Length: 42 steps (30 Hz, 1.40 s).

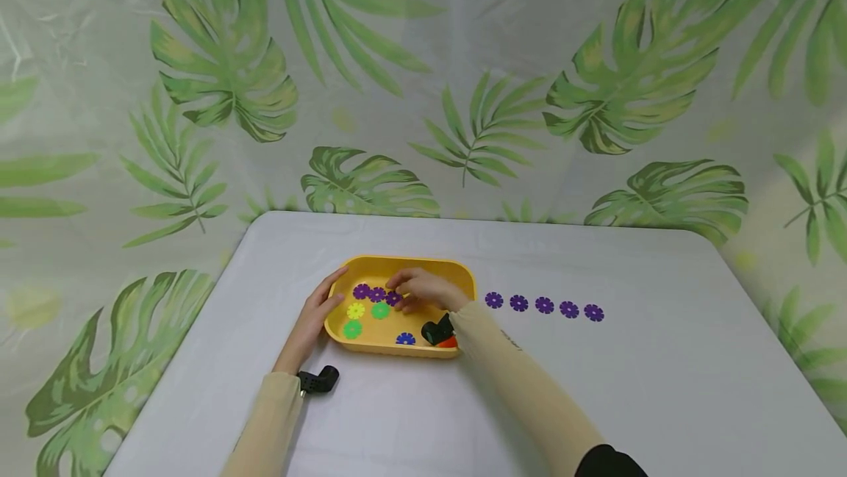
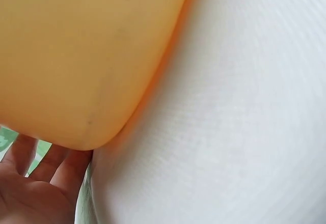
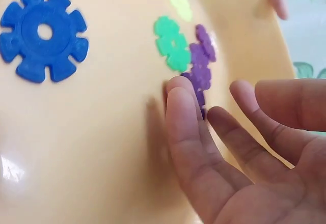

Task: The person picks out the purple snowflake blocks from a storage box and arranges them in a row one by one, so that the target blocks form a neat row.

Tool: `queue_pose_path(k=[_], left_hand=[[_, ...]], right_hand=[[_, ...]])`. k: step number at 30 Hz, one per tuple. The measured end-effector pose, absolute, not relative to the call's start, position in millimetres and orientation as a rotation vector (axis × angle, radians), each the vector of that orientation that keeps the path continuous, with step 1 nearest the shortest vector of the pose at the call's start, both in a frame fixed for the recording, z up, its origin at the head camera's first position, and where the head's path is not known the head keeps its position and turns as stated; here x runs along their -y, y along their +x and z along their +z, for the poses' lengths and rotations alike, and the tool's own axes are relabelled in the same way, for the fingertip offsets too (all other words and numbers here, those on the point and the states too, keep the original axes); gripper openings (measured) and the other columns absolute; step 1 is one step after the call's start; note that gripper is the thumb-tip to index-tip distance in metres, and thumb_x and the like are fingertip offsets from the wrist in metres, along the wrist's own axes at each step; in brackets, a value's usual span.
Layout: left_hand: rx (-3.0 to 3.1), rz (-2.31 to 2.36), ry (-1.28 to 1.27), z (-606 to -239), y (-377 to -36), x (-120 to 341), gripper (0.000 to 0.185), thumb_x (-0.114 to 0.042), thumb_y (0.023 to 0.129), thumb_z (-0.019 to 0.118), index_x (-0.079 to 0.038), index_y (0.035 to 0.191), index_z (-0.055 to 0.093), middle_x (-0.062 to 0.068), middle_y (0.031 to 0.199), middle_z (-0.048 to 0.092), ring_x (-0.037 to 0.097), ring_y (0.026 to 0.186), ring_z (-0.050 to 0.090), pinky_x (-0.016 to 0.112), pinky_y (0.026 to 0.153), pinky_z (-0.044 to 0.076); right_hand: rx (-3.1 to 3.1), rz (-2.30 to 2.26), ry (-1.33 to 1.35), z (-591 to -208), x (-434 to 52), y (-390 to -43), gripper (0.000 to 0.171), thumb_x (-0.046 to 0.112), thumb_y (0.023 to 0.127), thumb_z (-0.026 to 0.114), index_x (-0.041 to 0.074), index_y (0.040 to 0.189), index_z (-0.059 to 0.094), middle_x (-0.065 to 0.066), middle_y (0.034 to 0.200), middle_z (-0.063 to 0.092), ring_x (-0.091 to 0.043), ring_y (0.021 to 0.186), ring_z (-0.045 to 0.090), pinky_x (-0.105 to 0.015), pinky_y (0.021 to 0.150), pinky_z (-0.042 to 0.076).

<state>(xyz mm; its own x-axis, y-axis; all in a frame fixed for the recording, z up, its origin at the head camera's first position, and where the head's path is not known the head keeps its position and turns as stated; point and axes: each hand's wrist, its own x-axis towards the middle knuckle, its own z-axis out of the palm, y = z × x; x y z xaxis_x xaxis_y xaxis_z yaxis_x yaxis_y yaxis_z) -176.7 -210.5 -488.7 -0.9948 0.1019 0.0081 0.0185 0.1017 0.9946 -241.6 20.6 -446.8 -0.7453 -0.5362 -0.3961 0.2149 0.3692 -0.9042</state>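
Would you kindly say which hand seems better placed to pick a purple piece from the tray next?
Probably the right hand: it is over the yellow tray, beside the purple pieces and nearer the purple row outside; the left hand holds the tray's rim.

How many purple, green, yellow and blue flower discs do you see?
Purple flower discs: 8 (5 on the table, 3 in the tray)
Green flower discs: 2
Yellow flower disc: 1
Blue flower disc: 1
Total in sight: 12
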Motion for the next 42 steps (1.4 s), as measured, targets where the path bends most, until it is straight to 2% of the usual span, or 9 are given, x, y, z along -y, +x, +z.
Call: queue_pose_path(k=[7, 13, 16, 21, 25, 28, 33, 38, 42], left_hand=[[-2.307, 2.056, 0.124, -496, -180, 210, 0.046, -0.018, 0.102, 0.046, -0.019, 0.148, 0.038, 0.001, 0.155, 0.026, 0.019, 0.143, 0.015, 0.043, 0.116, 0.011], [-2.307, 2.055, 0.126, -495, -180, 209, 0.046, -0.019, 0.102, 0.046, -0.019, 0.148, 0.039, 0.001, 0.155, 0.026, 0.018, 0.143, 0.016, 0.042, 0.116, 0.011], [-2.294, 2.053, 0.114, -493, -180, 209, 0.046, -0.018, 0.102, 0.046, -0.018, 0.148, 0.038, 0.002, 0.155, 0.026, 0.018, 0.143, 0.015, 0.041, 0.116, 0.010], [-2.246, 2.062, 0.107, -479, -174, 205, 0.048, -0.013, 0.102, 0.045, -0.011, 0.149, 0.035, 0.008, 0.156, 0.022, 0.024, 0.144, 0.013, 0.043, 0.116, 0.009], [-2.246, 2.048, 0.112, -470, -171, 203, 0.048, -0.012, 0.102, 0.044, -0.009, 0.149, 0.033, 0.010, 0.156, 0.021, 0.026, 0.144, 0.012, 0.044, 0.116, 0.010], [-2.248, 2.057, 0.117, -474, -172, 204, 0.048, -0.012, 0.102, 0.044, -0.010, 0.149, 0.035, 0.010, 0.156, 0.022, 0.026, 0.144, 0.012, 0.044, 0.116, 0.009], [-2.282, 2.056, 0.117, -490, -178, 209, 0.046, -0.017, 0.102, 0.046, -0.016, 0.148, 0.038, 0.005, 0.156, 0.025, 0.021, 0.143, 0.014, 0.042, 0.116, 0.009], [-2.310, 2.046, 0.120, -496, -179, 211, 0.046, -0.019, 0.102, 0.046, -0.018, 0.148, 0.038, 0.003, 0.155, 0.025, 0.020, 0.143, 0.014, 0.042, 0.116, 0.009], [-2.316, 2.044, 0.122, -495, -178, 211, 0.046, -0.017, 0.102, 0.045, -0.019, 0.147, 0.039, 0.001, 0.155, 0.026, 0.018, 0.143, 0.013, 0.041, 0.117, 0.008]], right_hand=[[-2.047, -1.373, -0.309, -447, -17, -240, 0.025, -0.005, 0.095, 0.045, -0.010, 0.116, 0.057, -0.018, 0.103, 0.060, -0.022, 0.075, 0.060, -0.034, 0.079, 0.056], [-2.139, -1.273, -0.387, -446, -15, -239, 0.016, -0.004, 0.092, 0.051, -0.007, 0.105, 0.060, -0.012, 0.079, 0.061, -0.016, 0.059, 0.057, -0.025, 0.060, 0.055], [-2.141, -1.274, -0.425, -445, -17, -239, 0.017, -0.003, 0.092, 0.052, -0.005, 0.106, 0.059, -0.009, 0.073, 0.059, -0.015, 0.056, 0.054, -0.023, 0.055, 0.052], [-2.075, -1.336, -0.506, -436, -31, -239, 0.024, -0.002, 0.092, 0.051, -0.008, 0.114, 0.057, -0.007, 0.073, 0.057, -0.018, 0.059, 0.055, -0.028, 0.062, 0.055], [-2.041, -1.356, -0.575, -422, -50, -238, 0.024, 0.002, 0.094, 0.051, -0.008, 0.115, 0.058, -0.008, 0.078, 0.059, -0.033, 0.068, 0.059, -0.040, 0.071, 0.057], [-2.037, -1.380, -0.606, -412, -69, -238, 0.025, 0.005, 0.095, 0.052, -0.007, 0.116, 0.058, -0.010, 0.083, 0.061, -0.036, 0.073, 0.060, -0.046, 0.074, 0.056], [-2.072, -1.432, -0.551, -405, -115, -238, 0.026, 0.010, 0.096, 0.054, -0.005, 0.116, 0.057, -0.012, 0.089, 0.060, -0.025, 0.071, 0.059, -0.047, 0.078, 0.055], [-2.144, -1.467, -0.444, -414, -173, -237, 0.022, 0.012, 0.098, 0.051, -0.001, 0.115, 0.056, -0.014, 0.090, 0.060, -0.026, 0.074, 0.058, -0.046, 0.079, 0.055], [-2.185, -1.494, -0.368, -427, -227, -234, 0.026, 0.013, 0.100, 0.048, -0.005, 0.118, 0.053, -0.013, 0.090, 0.056, -0.024, 0.075, 0.058, -0.042, 0.077, 0.055]])
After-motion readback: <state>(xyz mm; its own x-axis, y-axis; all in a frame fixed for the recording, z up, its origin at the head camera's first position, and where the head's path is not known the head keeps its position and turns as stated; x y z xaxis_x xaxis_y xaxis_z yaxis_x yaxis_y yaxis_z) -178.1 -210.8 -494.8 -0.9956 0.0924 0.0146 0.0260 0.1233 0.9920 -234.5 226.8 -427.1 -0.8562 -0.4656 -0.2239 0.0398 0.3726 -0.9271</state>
